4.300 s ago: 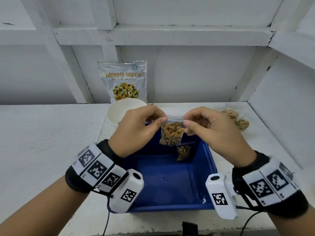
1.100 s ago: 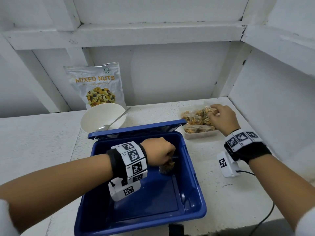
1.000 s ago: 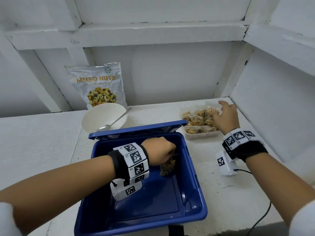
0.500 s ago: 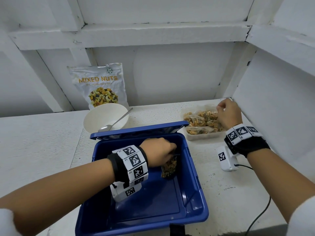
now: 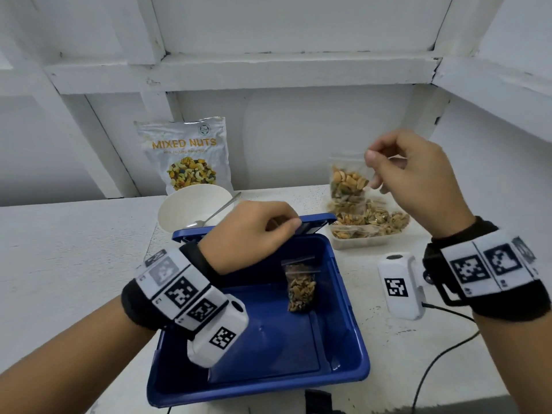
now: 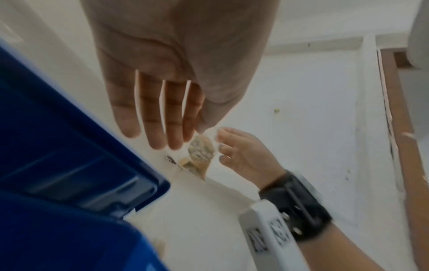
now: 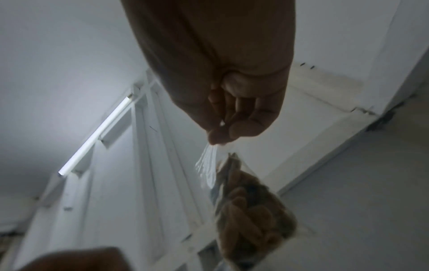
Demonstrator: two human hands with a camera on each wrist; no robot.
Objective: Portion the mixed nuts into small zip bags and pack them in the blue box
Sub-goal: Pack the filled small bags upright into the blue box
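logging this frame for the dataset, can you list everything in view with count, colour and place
blue box: one, blue, open, near middle of the table
zip bag in the box: one, clear with brown nuts, leaning at the box's far right wall
held zip bag: one, clear with nuts, hanging above the tray
tray: one, clear plastic, right of the box, holding more filled bags
bowl: one, white, behind the box
spoon: one, metal, resting in the bowl
mixed nuts pouch: one, silver, upright against the wall
table: one, white
left hand: open, holds nothing, above the box's far edge
right hand: pinches the held zip bag's top
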